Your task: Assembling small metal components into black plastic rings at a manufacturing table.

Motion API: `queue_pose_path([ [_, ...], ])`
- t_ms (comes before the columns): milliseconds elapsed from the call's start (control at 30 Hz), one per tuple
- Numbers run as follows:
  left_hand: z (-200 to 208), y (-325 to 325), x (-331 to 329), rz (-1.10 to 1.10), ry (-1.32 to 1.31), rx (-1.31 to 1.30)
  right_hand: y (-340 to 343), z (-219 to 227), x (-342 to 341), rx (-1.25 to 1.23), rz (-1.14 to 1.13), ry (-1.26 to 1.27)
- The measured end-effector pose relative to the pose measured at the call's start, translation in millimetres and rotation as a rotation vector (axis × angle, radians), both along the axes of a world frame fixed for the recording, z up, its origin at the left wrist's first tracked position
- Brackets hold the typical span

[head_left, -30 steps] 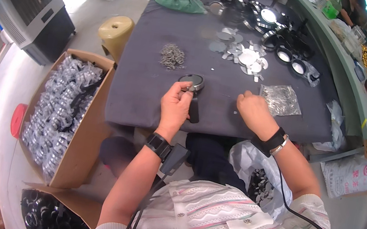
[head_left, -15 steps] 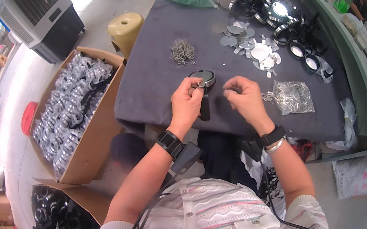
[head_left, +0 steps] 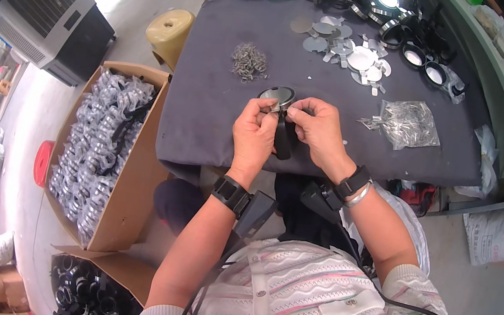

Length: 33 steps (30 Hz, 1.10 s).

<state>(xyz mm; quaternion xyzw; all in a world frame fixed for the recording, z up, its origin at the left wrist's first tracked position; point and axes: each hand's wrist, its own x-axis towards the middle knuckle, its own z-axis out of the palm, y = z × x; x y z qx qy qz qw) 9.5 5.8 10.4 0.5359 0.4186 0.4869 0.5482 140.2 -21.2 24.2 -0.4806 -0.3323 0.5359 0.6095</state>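
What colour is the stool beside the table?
The stool is pale yellow, seen best in the head view.

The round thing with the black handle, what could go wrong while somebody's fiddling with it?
The round thing with the black handle might slip, since the left hand seems just to pinch it. That hand could also bump the loose pile of small metal parts beyond it and scatter some.
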Motion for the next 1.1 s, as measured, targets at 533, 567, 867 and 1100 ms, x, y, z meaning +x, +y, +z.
queue_pose_path([
  [533,-1.8,2.9,-0.5,-0.019,-0.032,-0.010,19.3,14.6,10.5,0.032,0.140,-0.322],
  [567,-3.6,2.5,-1.6,-0.024,-0.047,-0.009,17.4,15.8,14.7,-0.028,0.181,-0.276],
  [867,-3.0,0.8,-1.3,-0.031,-0.098,-0.040,16.9,22.5,20.6,-0.126,0.254,-0.274],
  [1100,4.2,-0.2,-2.7,-0.070,-0.251,-0.215,14.7,4.1,29.4,0.108,0.208,-0.901],
])
